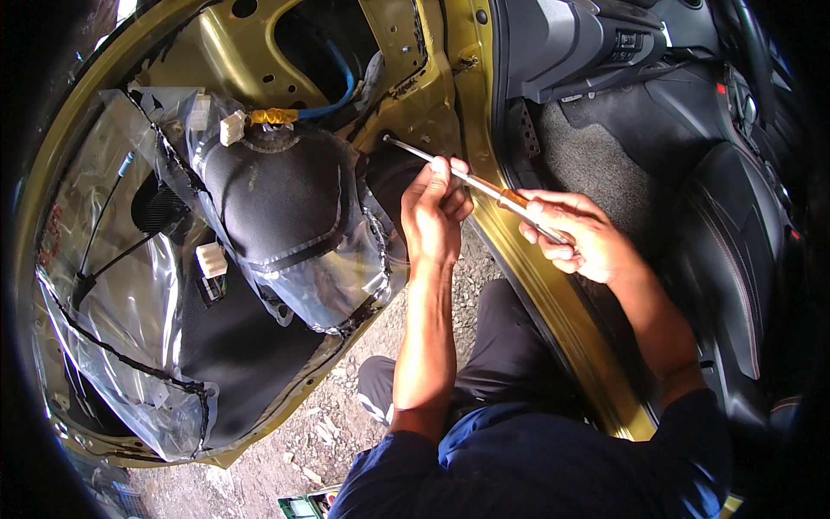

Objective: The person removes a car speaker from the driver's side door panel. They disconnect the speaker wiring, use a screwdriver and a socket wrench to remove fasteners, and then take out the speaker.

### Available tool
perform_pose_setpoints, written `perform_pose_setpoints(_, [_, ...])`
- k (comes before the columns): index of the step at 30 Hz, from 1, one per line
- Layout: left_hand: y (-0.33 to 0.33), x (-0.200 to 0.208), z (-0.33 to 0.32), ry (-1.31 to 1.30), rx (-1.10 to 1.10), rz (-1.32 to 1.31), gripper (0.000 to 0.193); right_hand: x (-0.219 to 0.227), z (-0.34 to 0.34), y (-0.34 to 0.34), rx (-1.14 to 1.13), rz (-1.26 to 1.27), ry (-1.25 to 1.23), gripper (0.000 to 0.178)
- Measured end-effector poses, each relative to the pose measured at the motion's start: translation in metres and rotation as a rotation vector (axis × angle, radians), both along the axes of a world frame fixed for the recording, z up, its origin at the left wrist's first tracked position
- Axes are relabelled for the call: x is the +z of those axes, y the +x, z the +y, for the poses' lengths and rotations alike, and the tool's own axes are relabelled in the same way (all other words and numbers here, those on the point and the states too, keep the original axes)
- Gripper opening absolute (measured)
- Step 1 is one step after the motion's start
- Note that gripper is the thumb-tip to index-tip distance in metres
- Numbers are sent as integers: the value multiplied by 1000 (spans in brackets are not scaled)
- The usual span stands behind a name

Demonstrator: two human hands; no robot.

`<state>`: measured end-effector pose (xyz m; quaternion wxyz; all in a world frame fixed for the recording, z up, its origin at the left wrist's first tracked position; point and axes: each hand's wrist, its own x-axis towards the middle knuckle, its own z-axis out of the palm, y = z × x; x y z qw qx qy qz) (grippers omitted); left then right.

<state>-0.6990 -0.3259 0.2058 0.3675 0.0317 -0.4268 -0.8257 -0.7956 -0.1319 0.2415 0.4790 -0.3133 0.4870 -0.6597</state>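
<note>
A long screwdriver (481,183) with a slim metal shaft and an amber-and-silver handle slants across the gap between the open car door and the door sill. Its tip rests at a small spot on the gold-painted door metal (424,117), near the hinge side. My left hand (434,212) pinches the shaft partway along, closed with the thumb on top. Around the handle, my right hand (575,232) is closed, its palm side partly hiding the grip. Left of the tip sits a black padded cover (277,195) on the stripped door.
Clear plastic sheeting (130,303) with black sealant hangs over the door. White connectors (232,128) and a blue cable (346,73) lie along it. The gold sill (553,320) and a black seat (722,251) are at right. A green case (298,508) stands on gravelly ground.
</note>
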Motion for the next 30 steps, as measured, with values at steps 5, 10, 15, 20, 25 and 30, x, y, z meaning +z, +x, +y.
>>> perform_pose_setpoints(5, [0, 5, -4, 107, -134, 171, 31, 30, 0, 8, -45, 858, -109, 42])
perform_pose_setpoints(10, [3, 7, -2, 182, -216, 225, 30, 54, 0, 11, -55, 989, -14, 40])
perform_pose_setpoints(15, [-1, 9, 6, 153, -229, 245, 30, 71, -5, -1, 35, 234, 174, 44])
perform_pose_setpoints(20, [-5, 11, 14, 161, -242, 285, 35, 69, -1, 7, -192, 2086, -18, 59])
perform_pose_setpoints(25, [-13, 11, 14, 182, -223, 379, 30, 75, 15, 0, -84, 764, 121, 49])
perform_pose_setpoints(30, [-14, 10, 12, 194, -196, 397, 25, 73, 13, -11, 282, -208, 198, 40])
